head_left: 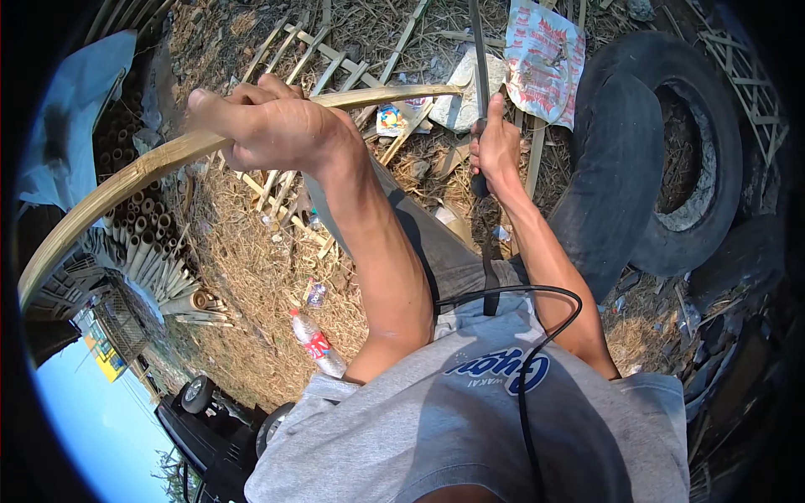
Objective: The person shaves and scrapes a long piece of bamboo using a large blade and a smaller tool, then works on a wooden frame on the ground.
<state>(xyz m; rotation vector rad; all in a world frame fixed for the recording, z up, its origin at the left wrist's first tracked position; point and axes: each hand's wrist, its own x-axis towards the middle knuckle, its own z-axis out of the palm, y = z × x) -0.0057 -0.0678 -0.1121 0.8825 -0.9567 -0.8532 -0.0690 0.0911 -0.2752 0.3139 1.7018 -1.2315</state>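
My left hand (281,126) is closed around a long split bamboo strip (155,163). The strip curves from the far left, passes through my fist and ends near a pale block (463,99) on the ground. My right hand (496,151) grips the dark handle of a long knife (480,59), thumb laid along it. Its narrow blade points away from me, in front of the block. The strip's tip lies just left of the blade; I cannot tell whether they touch.
Two worn tyres (616,189) lie to the right. Bamboo lattice pieces (335,63) and a printed plastic sack (543,63) are ahead. Cut bamboo poles (147,230) are stacked at left, a plastic bottle (317,344) lies nearer. A black cable (524,402) hangs over my shirt.
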